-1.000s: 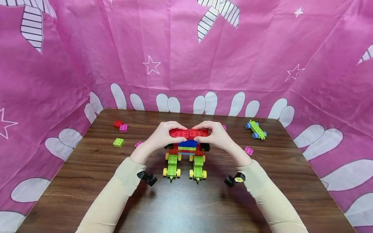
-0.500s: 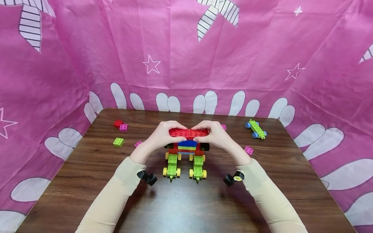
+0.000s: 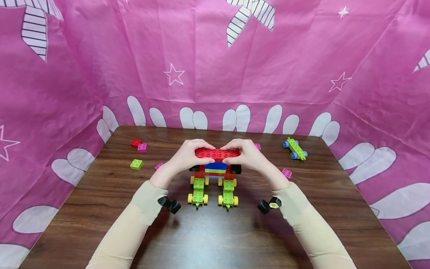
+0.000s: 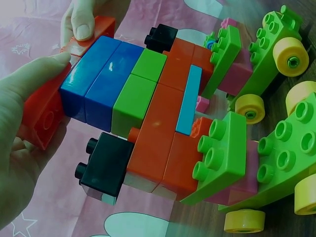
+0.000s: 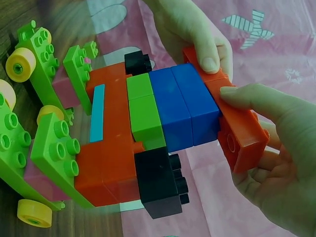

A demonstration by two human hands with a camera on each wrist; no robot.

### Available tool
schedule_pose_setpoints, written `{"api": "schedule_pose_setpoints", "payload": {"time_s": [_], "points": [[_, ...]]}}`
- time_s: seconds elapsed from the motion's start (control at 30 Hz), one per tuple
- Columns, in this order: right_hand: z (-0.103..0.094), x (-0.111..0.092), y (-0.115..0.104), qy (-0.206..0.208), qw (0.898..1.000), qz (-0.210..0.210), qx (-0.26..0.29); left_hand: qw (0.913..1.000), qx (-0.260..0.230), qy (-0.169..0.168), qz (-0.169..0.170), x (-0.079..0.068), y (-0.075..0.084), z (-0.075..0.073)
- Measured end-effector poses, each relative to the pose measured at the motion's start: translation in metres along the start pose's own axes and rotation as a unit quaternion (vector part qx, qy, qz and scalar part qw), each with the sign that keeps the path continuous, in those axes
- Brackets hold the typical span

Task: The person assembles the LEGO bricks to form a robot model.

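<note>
A built-up toy brick figure stands mid-table, with two red bricks side by side on its top. My left hand (image 3: pixel 183 158) pinches the left red brick (image 3: pixel 206 154), thumb on the near side. The right red brick (image 3: pixel 231 154) is gripped the same way by my right hand (image 3: pixel 250 157). Below them, the left wrist view shows blue bricks (image 4: pixel 94 74), green bricks (image 4: pixel 133 98) and a red layer (image 4: pixel 155 116). Black bricks (image 5: pixel 158 180) jut out at both sides. Two green wheeled bases (image 3: pixel 198 196) with yellow wheels carry the figure. The hands partly hide the red bricks' outer ends.
A green car base (image 3: pixel 295 149) with blue wheels lies at the back right of the brown table (image 3: pixel 215 239). Loose bricks lie left: red (image 3: pixel 136 143), pink (image 3: pixel 142 147) and green (image 3: pixel 136 164). Another pink brick (image 3: pixel 287 173) is near the right forearm. Pink cloth (image 3: pixel 215 56) hangs behind.
Both hands keep their grip on the red bricks. The two bricks have settled slightly and sit more level with each other; the figure below stays put.
</note>
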State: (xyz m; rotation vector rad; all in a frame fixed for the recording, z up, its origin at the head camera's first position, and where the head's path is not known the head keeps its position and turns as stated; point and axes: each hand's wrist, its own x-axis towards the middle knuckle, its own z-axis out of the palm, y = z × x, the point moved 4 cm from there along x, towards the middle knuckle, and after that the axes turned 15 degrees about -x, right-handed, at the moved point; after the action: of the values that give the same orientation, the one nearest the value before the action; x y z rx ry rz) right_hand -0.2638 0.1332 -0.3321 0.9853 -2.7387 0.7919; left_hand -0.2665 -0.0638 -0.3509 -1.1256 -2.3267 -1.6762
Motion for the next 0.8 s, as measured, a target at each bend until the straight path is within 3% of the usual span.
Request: {"api": "schedule_pose_setpoints", "payload": {"time_s": [0.8], "points": [[0.0005, 0.0005, -0.0017, 0.014, 1.0, 0.002, -0.004, 1.0, -0.003, 0.0, -0.001, 0.0014, 0.0002, -0.0015]]}}
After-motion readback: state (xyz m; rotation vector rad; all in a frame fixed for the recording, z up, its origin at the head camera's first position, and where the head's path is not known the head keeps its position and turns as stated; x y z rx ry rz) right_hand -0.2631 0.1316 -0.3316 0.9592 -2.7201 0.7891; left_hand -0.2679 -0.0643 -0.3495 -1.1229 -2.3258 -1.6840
